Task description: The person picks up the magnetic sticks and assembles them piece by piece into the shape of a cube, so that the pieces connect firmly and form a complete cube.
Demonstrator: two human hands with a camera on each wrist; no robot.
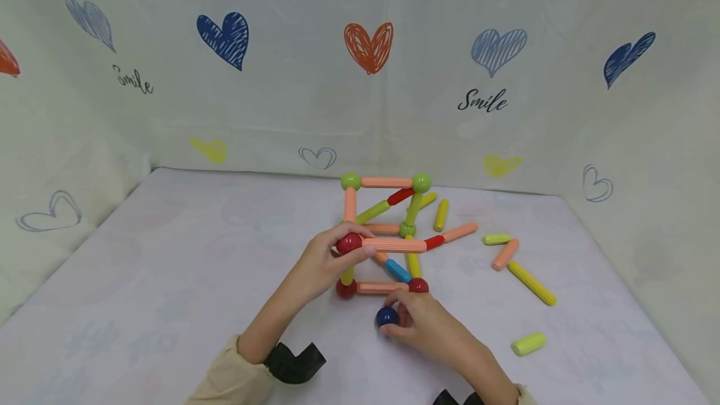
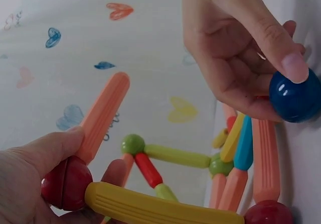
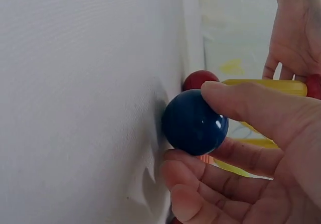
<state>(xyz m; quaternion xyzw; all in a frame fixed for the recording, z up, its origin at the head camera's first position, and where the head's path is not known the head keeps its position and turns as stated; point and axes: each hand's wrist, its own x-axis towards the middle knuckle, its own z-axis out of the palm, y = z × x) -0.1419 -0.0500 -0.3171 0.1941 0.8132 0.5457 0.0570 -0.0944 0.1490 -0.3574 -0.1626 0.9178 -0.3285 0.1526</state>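
Observation:
My left hand [image 1: 315, 270] grips a dark red ball [image 2: 67, 184] at the upper front left corner of a frame of rods and balls. From that ball an orange rod [image 1: 396, 245] runs right, and a yellow rod [image 2: 160, 204] goes down to a lower red ball [image 1: 345, 289]. In front of the frame, my right hand [image 1: 430, 324] pinches a dark blue ball [image 3: 193, 126] between thumb and fingers, close over the table. Another red ball [image 1: 419, 285] at the frame's lower front right corner sits just behind the right fingers. Green balls [image 1: 421, 182] mark the back corners.
Loose rods lie to the right on the table [image 1: 169, 305]: a long yellow rod [image 1: 531, 283], an orange rod [image 1: 505, 254], a short green rod [image 1: 496, 239] and a nearer green rod [image 1: 529, 344]. A yellow rod [image 1: 441, 215] lies behind the frame. A heart-printed cloth [image 1: 281, 105] hangs behind.

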